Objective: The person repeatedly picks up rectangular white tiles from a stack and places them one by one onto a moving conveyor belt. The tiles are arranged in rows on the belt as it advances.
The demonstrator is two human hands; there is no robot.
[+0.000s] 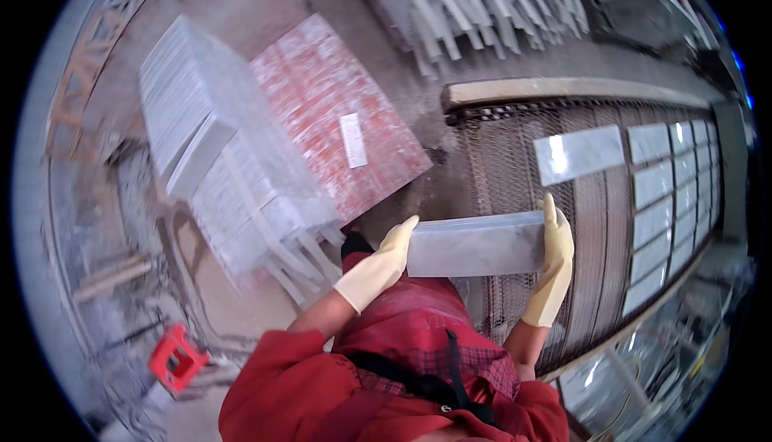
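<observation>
Between my two gloved hands is a short stack of grey rectangular tiles [478, 250], level in front of my red apron. My left hand [392, 255], in a cream rubber glove, grips the left end of the stack. The right end is pressed by my right hand [558, 241], in a matching glove, with its fingers along the edge. Just beyond the right hand, a single shiny tile [593, 152] lies askew on a mesh conveyor [591, 225]. Farther right on it, several wet-looking tiles [652, 180] sit in rows.
To the left stands a large block of stacked tiles [241, 112], with pale strips sticking out near its base. Beside it lies a worn red board [322, 80] bearing a small white slip [353, 140]. More stacked tiles [482, 0] stand at the back. A red plastic stool [175, 359] is at lower left.
</observation>
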